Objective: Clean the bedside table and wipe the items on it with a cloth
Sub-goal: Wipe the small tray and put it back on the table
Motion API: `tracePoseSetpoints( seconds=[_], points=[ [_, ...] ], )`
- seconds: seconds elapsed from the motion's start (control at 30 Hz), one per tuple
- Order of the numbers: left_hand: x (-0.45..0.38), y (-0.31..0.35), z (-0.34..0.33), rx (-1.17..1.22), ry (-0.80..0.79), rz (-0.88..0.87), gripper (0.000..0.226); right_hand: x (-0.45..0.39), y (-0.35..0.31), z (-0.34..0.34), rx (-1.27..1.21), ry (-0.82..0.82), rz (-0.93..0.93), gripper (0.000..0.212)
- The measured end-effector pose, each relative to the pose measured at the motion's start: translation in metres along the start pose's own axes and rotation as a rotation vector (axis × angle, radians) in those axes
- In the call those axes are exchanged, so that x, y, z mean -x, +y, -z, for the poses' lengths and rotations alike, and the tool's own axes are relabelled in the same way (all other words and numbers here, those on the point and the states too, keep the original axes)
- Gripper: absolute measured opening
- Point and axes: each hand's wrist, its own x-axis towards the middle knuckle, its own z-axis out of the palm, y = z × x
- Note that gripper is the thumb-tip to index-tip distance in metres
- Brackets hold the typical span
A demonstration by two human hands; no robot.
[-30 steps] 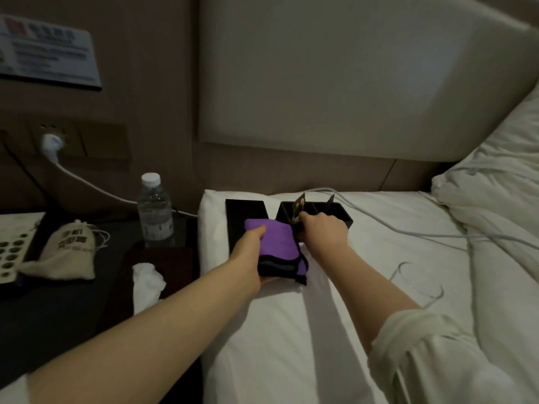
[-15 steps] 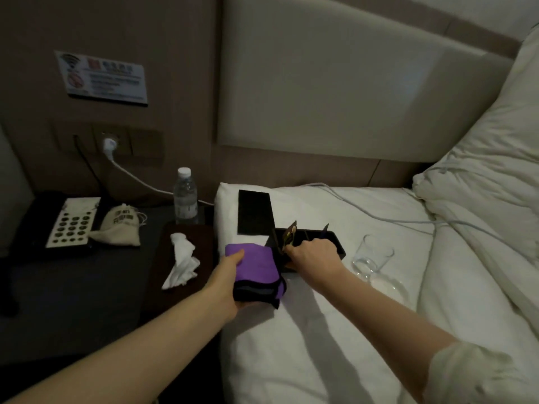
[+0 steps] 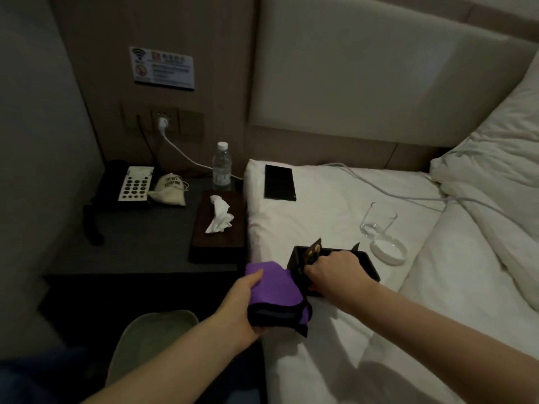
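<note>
White bedding carries the black tray, gripped at its near edge by the right hand. Left hand clamps the folded cloth against the tray's left end. Step in hand: wiping the tray; next, probably return it to the table.

tissue box and water bottle crowd table's right edge.

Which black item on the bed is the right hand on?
The open black tray near the glass, gripped by the right hand; the flat black slab lies untouched.
</note>
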Motion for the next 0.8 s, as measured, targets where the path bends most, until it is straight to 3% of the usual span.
tracePoseSetpoints(
  seconds=[0.17, 0.3, 0.43, 0.53, 0.67, 0.8],
  points=[
    [0.004, -0.013, 0.0, 0.062, 0.004, -0.028, 0.029, 0.008, -0.002, -0.012, -0.078, 0.059, 0.033, 0.016],
    [0.01, -0.008, 0.004, 0.058, 0.006, -0.074, 0.023, 0.017, 0.017, -0.01, -0.262, 0.177, -0.027, 0.045],
    [0.017, 0.001, 0.01, 0.074, 0.011, -0.141, 0.021, 0.009, 0.04, -0.006, -0.364, 0.372, -0.079, 0.035],
    [0.023, 0.002, 0.012, 0.103, 0.003, -0.15, 0.017, -0.005, 0.046, -0.007, -0.349, 0.296, 0.02, 0.047],
    [0.03, 0.0, 0.012, 0.117, -0.015, -0.15, 0.015, -0.011, 0.045, -0.01, -0.25, 0.254, 0.092, 0.033],
    [0.032, -0.001, 0.005, 0.175, -0.054, -0.158, 0.014, -0.006, 0.053, -0.011, -0.302, 0.285, 0.129, 0.021]
  ],
)
